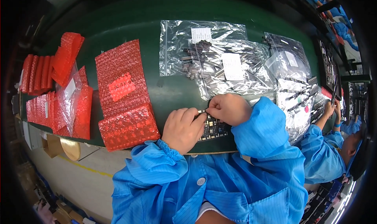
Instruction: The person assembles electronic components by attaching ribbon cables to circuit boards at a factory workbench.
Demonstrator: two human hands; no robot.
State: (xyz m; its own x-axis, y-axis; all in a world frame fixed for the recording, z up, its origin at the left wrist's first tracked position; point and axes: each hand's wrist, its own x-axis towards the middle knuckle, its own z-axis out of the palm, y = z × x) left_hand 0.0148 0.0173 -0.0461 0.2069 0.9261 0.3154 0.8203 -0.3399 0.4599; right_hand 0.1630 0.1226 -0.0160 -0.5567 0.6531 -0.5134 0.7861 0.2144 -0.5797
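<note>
A dark panel (214,129) with rows of small pale and gold parts lies flat near the table's front edge, partly hidden under my hands. My left hand (182,130) rests over its left side, fingers bent and closed around a small dark piece I cannot make out. Close by on the right, my right hand (229,109) is pinched at the same spot; what its fingertips hold is too small to name. Just beyond, a clear plastic bag (251,51) of thin dark and silvery strips with a white label reaches almost to my right hand.
Red bubble-wrap (119,75) covers the table left of my hands, with more red bubble-wrap pouches (37,73) farther left. Another clear bag (290,55) and dark strips on silvery wrapping (294,106) are at right. A co-worker in blue (324,153) works beside me.
</note>
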